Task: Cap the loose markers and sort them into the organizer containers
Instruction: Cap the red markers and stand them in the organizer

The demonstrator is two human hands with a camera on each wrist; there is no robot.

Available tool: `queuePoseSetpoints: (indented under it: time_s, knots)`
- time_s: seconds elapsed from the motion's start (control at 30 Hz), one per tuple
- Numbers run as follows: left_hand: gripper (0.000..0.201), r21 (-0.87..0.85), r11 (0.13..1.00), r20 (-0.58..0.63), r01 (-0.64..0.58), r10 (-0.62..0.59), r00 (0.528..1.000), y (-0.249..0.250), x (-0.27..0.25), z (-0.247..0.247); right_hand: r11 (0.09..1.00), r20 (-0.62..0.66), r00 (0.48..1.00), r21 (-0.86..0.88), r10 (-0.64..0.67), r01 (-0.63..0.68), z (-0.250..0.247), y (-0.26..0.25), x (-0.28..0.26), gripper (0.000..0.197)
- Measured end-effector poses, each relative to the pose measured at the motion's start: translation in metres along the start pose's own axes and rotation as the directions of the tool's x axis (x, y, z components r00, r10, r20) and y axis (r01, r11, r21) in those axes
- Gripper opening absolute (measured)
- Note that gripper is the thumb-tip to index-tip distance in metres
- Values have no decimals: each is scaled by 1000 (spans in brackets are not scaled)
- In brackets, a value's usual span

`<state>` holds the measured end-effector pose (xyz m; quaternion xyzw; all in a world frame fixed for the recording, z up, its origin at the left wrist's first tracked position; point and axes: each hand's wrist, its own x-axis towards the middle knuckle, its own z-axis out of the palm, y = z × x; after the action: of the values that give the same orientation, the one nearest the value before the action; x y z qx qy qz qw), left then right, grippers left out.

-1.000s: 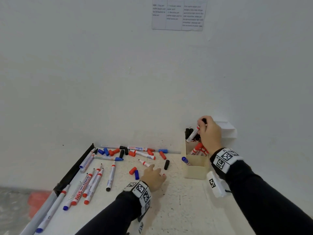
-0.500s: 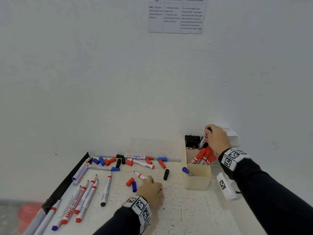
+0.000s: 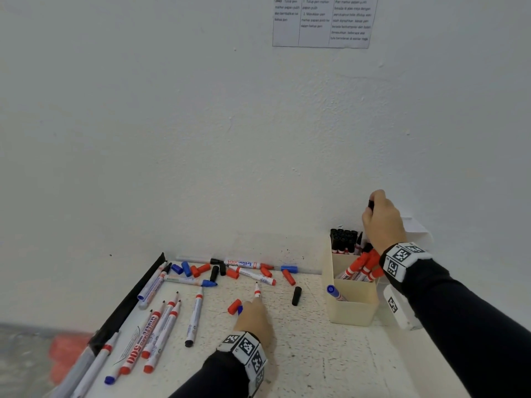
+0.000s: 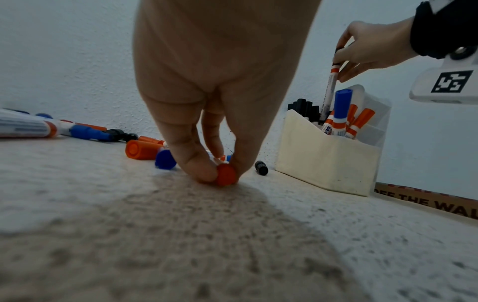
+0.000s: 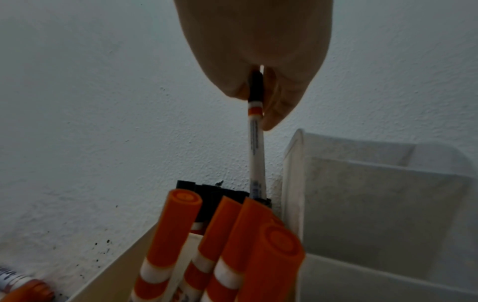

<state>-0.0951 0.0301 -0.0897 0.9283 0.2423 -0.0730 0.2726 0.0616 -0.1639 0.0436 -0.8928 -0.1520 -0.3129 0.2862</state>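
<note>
My left hand (image 3: 254, 310) is down on the speckled table (image 3: 316, 354), its fingertips (image 4: 199, 171) pinching the rear end of an uncapped red marker (image 3: 256, 290) that lies flat. My right hand (image 3: 373, 209) holds a black-capped marker (image 5: 256, 143) upright by its cap. That marker's lower end stands among the black markers (image 3: 344, 239) in the back compartment of the cream organizer (image 3: 353, 314). Red markers (image 3: 363, 265) fill the middle compartment. One blue marker (image 3: 334, 292) stands in the front one.
Several loose markers and caps lie left of the organizer up to the wall, among them a red cap (image 3: 234, 306) and a black cap (image 3: 296, 295). A black strip (image 3: 135, 297) edges the table's left side. A clear container (image 5: 362, 194) adjoins the organizer's right.
My right hand has turned the black-capped marker from tilted to upright and set its lower end into the back compartment. My left hand has closed its fingers on the loose red marker.
</note>
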Motion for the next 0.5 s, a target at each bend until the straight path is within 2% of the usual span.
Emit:
queuePoseSetpoints:
  time_s: [0.13,0.2,0.4,0.5]
  knots:
    - [43,-46,999,-26,-26,25,999,-1,8,-1,995,-122,989,36,-85,90,-6,1,-3,12]
    - [43,-40,999,-2,-22,22,1000,1,3,-3,994,-137,985,29,-100,105,-7,2,-3,13]
    - [45,-110,994,-10,-6,5,1000,-2,5,-1,988,-20,995,114,-98,100,-10,5,-3,20]
    - [48,-146,989,4,30,-29,1000,-2,6,-2,978,16,999,206,-29,25,-10,7,-1,17]
